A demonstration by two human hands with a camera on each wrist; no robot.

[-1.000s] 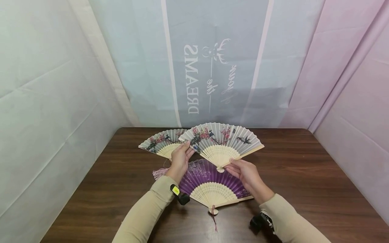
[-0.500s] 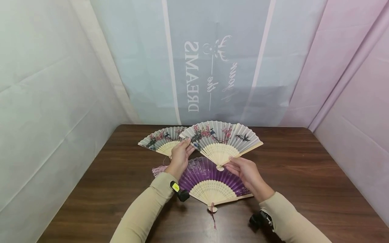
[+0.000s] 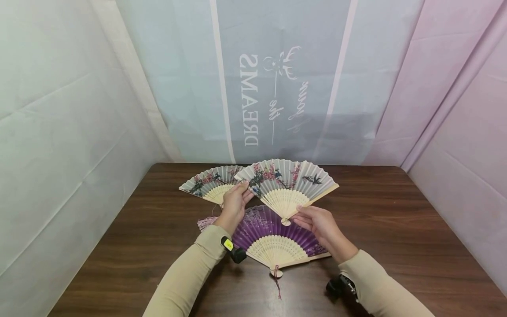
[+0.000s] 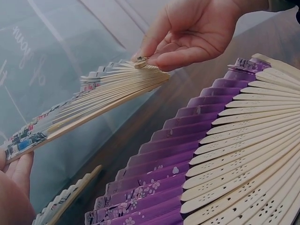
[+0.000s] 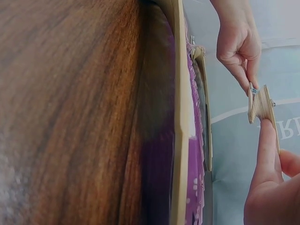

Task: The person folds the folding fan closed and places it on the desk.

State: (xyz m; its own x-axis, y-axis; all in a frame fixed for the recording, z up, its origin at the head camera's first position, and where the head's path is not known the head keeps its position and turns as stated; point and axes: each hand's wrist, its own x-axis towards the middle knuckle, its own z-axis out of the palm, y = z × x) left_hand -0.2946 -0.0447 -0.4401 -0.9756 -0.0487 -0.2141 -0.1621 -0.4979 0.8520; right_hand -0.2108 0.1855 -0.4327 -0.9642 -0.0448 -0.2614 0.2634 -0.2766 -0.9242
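Between both hands a spread folding fan, pale grey with pink blossoms, a dark bird and cream ribs, is held up off the table. My left hand pinches its left edge near the outer corner. My right hand pinches the right guard stick close to the pivot, thumb on top. In the left wrist view, the fan slants edge-on between the hands. Below it a purple fan lies spread on the table, its right edge partly behind my right hand. A second grey blossom fan lies spread behind my left hand.
The dark wooden table ends at a blue-grey printed backdrop, with pale cloth walls on both sides. A pink tassel lies by the left wrist, and a dark red cord hangs from the purple fan's pivot.
The held fan's right edge has drawn slightly leftward with my right hand, narrowing its spread a little. My left hand stays nearly in place; the fans on the table lie as before.
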